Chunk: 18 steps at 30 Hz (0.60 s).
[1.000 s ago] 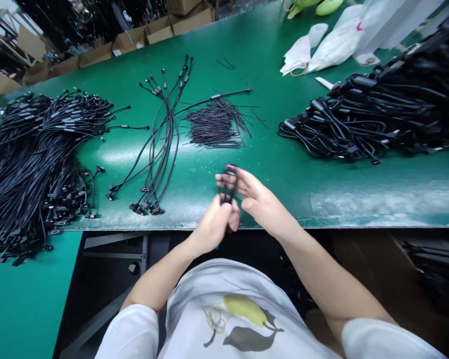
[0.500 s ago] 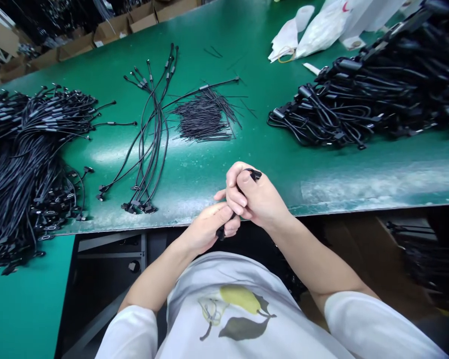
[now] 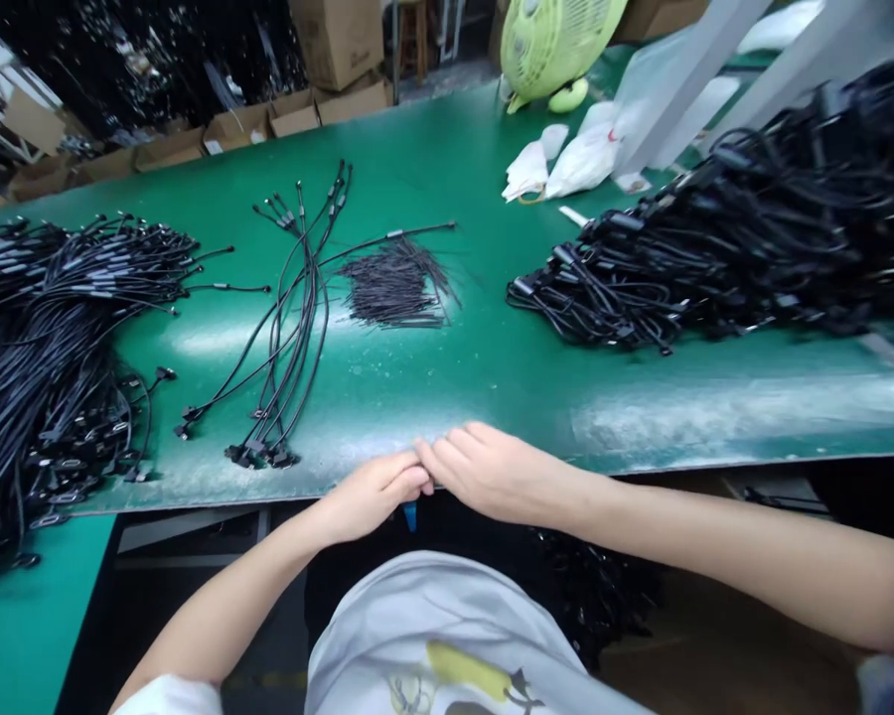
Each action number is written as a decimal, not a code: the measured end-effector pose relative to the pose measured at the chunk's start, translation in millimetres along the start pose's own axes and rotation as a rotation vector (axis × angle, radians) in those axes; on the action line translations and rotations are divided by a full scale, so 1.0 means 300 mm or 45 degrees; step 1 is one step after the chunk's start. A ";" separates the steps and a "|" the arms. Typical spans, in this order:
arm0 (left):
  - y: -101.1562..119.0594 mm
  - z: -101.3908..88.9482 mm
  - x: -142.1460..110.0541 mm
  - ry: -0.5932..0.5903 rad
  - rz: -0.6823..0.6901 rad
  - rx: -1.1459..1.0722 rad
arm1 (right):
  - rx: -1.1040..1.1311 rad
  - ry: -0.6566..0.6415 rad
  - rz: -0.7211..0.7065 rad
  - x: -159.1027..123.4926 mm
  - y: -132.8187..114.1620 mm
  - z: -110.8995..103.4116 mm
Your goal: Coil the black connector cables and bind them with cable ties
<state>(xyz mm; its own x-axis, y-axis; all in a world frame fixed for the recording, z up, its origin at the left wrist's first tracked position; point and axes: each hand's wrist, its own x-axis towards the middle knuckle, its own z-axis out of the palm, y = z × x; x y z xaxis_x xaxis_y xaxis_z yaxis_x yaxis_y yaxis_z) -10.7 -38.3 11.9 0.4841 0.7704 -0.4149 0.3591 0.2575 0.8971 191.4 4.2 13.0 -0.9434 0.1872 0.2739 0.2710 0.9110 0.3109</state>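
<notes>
My left hand (image 3: pixel 376 494) and my right hand (image 3: pixel 484 472) meet over the table's front edge, fingertips touching. Both are closed, with the fingers curled inward. A small blue piece (image 3: pixel 409 515) sticks out below my left fingers. The black cable they gripped a moment earlier is now almost wholly hidden by the fingers. Left of my hands, several short black cables (image 3: pixel 298 328) with plugs at their ends lie loosely crossed. Beyond them is a heap of thin black cable ties (image 3: pixel 391 288).
A big pile of black cables (image 3: pixel 52 338) covers the left of the green table (image 3: pixel 454 377). Bundled black cables (image 3: pixel 685 258) heap up at the right. White bags (image 3: pixel 585 159), a grey post (image 3: pixel 692 84) and a green fan (image 3: pixel 555 45) stand behind. Cardboard boxes (image 3: pixel 238 124) line the far edge.
My view has tilted up, showing the fan and more boxes. My right hand has turned knuckles up, its forearm swung out to the right. The cable ends have dropped from sight; a blue piece shows.
</notes>
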 end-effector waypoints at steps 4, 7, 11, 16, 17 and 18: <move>-0.017 0.003 -0.009 -0.018 -0.029 -0.081 | -0.069 0.004 -0.081 -0.001 0.006 0.002; -0.013 0.008 -0.014 0.123 0.030 0.219 | -0.040 0.012 -0.065 0.007 0.010 0.000; -0.009 0.028 -0.007 0.398 0.188 0.677 | -0.056 -0.009 0.026 0.024 0.007 0.009; -0.021 0.047 0.015 0.503 0.257 0.675 | -0.021 -0.010 0.058 0.044 0.041 0.009; -0.023 0.045 0.020 0.495 0.248 0.611 | -0.001 0.008 0.054 0.048 0.050 0.009; -0.024 0.039 0.025 0.469 0.233 0.526 | 0.020 0.023 0.042 0.051 0.057 0.008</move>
<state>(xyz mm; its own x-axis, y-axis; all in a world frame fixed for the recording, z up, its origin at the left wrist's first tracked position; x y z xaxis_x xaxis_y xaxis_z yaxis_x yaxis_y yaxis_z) -0.3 -41.3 0.7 0.2849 0.9520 -0.1124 0.6129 -0.0908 0.7849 181.0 23.6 20.4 -0.9303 0.2108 0.3002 0.2988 0.9102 0.2867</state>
